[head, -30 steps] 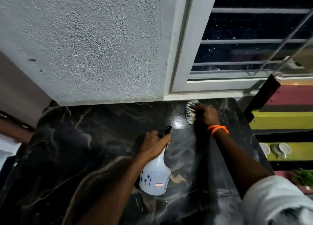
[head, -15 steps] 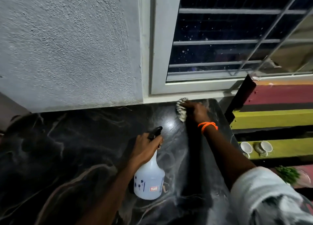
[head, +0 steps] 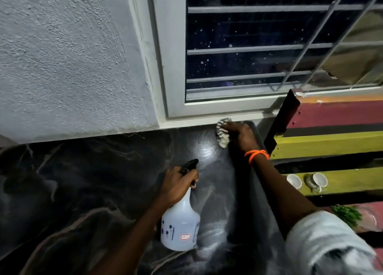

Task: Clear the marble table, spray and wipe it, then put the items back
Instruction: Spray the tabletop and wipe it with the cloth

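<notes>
Dark marble table (head: 87,183) butts against textured wall (head: 68,57) and window frame (head: 165,67). Left hand (head: 178,185) grips spray bottle (head: 180,223) neck, bottle upright on the marble. Right hand (head: 240,136) presses striped cloth (head: 222,133) flat at far corner, below the sill. Striped bench (head: 331,142) just right, two cups (head: 306,180) on it.

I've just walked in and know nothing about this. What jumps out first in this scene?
Two bare arms reach over a dark marble table. The left hand grips a white spray bottle near the middle, while the right hand, with an orange wristband, presses a cloth into the far corner under the barred window. Brightly striped steps sit to the right.
</notes>
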